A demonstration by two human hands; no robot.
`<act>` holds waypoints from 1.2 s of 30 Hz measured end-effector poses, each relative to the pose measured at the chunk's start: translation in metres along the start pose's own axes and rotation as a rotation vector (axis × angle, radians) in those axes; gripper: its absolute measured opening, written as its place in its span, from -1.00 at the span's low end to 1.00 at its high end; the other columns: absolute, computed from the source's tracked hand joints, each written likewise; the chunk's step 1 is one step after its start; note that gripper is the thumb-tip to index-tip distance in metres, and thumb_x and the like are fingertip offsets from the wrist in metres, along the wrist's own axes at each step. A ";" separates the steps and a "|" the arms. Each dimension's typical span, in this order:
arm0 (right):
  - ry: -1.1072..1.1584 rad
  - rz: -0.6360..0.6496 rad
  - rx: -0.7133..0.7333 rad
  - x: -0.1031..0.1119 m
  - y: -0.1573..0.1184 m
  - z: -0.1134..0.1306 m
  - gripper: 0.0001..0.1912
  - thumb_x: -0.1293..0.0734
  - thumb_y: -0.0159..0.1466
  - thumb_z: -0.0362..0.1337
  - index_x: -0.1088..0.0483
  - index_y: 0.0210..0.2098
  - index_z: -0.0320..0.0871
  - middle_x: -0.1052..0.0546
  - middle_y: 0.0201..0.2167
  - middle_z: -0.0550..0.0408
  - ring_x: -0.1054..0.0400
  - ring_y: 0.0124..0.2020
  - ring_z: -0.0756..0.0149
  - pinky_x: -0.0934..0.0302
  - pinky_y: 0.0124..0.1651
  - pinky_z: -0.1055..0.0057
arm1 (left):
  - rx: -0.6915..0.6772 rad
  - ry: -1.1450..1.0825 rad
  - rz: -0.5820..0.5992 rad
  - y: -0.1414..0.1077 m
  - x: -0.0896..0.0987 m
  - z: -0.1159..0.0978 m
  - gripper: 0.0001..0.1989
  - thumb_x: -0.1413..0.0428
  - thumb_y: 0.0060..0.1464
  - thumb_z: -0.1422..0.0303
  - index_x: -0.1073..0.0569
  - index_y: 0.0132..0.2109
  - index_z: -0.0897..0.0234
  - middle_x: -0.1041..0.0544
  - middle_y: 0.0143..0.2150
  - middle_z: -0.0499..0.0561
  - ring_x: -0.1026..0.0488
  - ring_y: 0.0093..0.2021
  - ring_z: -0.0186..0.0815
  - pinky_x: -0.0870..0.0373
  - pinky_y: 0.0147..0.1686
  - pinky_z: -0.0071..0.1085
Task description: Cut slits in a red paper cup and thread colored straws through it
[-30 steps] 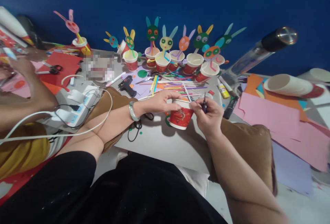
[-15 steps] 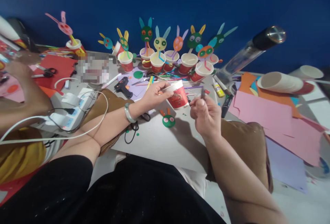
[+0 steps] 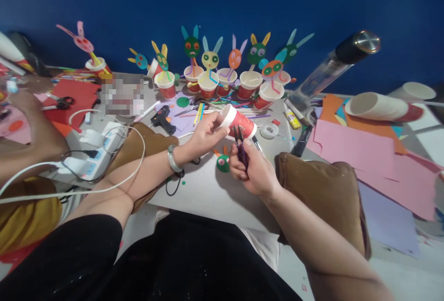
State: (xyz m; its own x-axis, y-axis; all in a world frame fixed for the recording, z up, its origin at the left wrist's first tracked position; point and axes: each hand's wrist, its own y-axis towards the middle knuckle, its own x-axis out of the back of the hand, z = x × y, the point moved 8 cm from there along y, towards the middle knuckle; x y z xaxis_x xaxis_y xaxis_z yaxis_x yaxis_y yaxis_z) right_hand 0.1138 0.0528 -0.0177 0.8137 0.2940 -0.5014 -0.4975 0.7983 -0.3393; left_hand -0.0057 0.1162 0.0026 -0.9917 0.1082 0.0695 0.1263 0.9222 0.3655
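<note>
My left hand (image 3: 207, 135) grips a red and white paper cup (image 3: 248, 126) by its rim, tilted so the mouth faces up and left. In my right hand (image 3: 255, 167) is a pair of scissors (image 3: 240, 146), dark-handled, with the blades pointing up close to the cup's side. Whether the blades touch the cup I cannot tell. Below the cup a green paper rabbit head (image 3: 222, 164) with orange ears lies on the table, partly covered by my right hand.
Behind stand several cups with paper rabbits (image 3: 208, 81). A glue gun (image 3: 164, 119) lies left, near a white power strip (image 3: 100, 153) with looping cables. Brown cushions (image 3: 322, 194) flank my arms. Right are pink paper (image 3: 357, 150) and a clear bottle (image 3: 319, 79). Another person's arm (image 3: 31, 130) is at left.
My right hand has moved left and turned, bringing the scissors in front of the cup. The cup has tipped further over to the side. A clear round spool now shows on the table.
</note>
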 end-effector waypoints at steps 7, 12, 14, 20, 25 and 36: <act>0.057 0.049 -0.063 -0.004 0.000 -0.003 -0.43 -0.44 0.21 0.27 -0.22 -0.35 -0.07 -0.14 -0.73 0.42 0.18 -0.75 0.59 0.23 -0.66 0.57 | -0.077 0.015 -0.035 -0.004 -0.003 -0.004 -0.81 -0.19 0.24 0.28 -0.34 -0.26 0.22 -0.44 -0.33 -0.08 -0.37 -0.32 -0.38 -0.36 -0.29 -0.41; 0.083 0.056 -0.049 -0.007 -0.001 -0.002 -0.51 -0.37 0.33 0.20 -0.21 -0.34 -0.07 -0.14 -0.73 0.41 0.19 -0.76 0.57 0.20 -0.66 0.57 | -0.146 0.002 -0.063 -0.009 -0.007 -0.005 -0.70 -0.17 0.31 0.12 -0.33 -0.25 0.22 -0.38 -0.35 -0.10 -0.32 -0.36 -0.40 -0.32 -0.32 -0.40; 0.101 0.057 -0.054 -0.008 -0.002 -0.002 -0.55 -0.35 0.36 0.16 -0.21 -0.34 -0.07 -0.13 -0.73 0.41 0.19 -0.76 0.57 0.18 -0.66 0.58 | -0.171 -0.001 -0.085 -0.011 -0.007 -0.005 -0.65 -0.16 0.32 0.05 -0.32 -0.26 0.21 -0.34 -0.37 -0.12 -0.28 -0.38 -0.41 -0.29 -0.35 -0.40; 0.153 0.060 -0.076 -0.012 -0.006 -0.002 -0.59 -0.29 0.43 0.11 -0.21 -0.34 -0.06 -0.11 -0.73 0.42 0.25 -0.76 0.56 0.15 -0.67 0.59 | -0.156 -0.013 -0.124 -0.015 -0.009 -0.003 -0.56 -0.17 0.30 -0.03 -0.25 -0.31 0.20 -0.24 -0.42 -0.15 -0.19 -0.42 -0.43 -0.20 -0.40 -0.40; 0.177 0.043 -0.062 -0.012 -0.006 -0.005 -0.58 -0.29 0.43 0.10 -0.23 -0.34 -0.07 -0.12 -0.73 0.42 0.24 -0.77 0.56 0.15 -0.68 0.59 | -0.116 -0.028 -0.133 -0.018 -0.010 -0.001 -0.54 -0.15 0.29 -0.08 -0.25 -0.30 0.19 -0.23 -0.42 -0.14 -0.18 -0.42 -0.41 -0.24 -0.37 -0.36; 0.189 -0.015 -0.049 -0.009 -0.003 -0.011 -0.52 -0.36 0.36 0.19 -0.23 -0.33 -0.07 -0.12 -0.73 0.43 0.21 -0.77 0.58 0.17 -0.67 0.57 | -0.077 0.005 -0.126 -0.020 -0.013 0.002 -0.59 -0.10 0.32 -0.07 -0.31 -0.23 0.18 -0.35 -0.33 -0.07 -0.32 -0.31 -0.35 -0.40 -0.25 -0.29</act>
State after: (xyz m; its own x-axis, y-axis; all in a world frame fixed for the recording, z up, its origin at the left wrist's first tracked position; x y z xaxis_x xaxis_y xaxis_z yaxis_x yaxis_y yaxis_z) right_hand 0.1044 0.0414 -0.0207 0.7524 0.1748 -0.6351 -0.5036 0.7742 -0.3835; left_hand 0.0051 0.0967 -0.0072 -0.9997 -0.0088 0.0226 0.0021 0.8972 0.4417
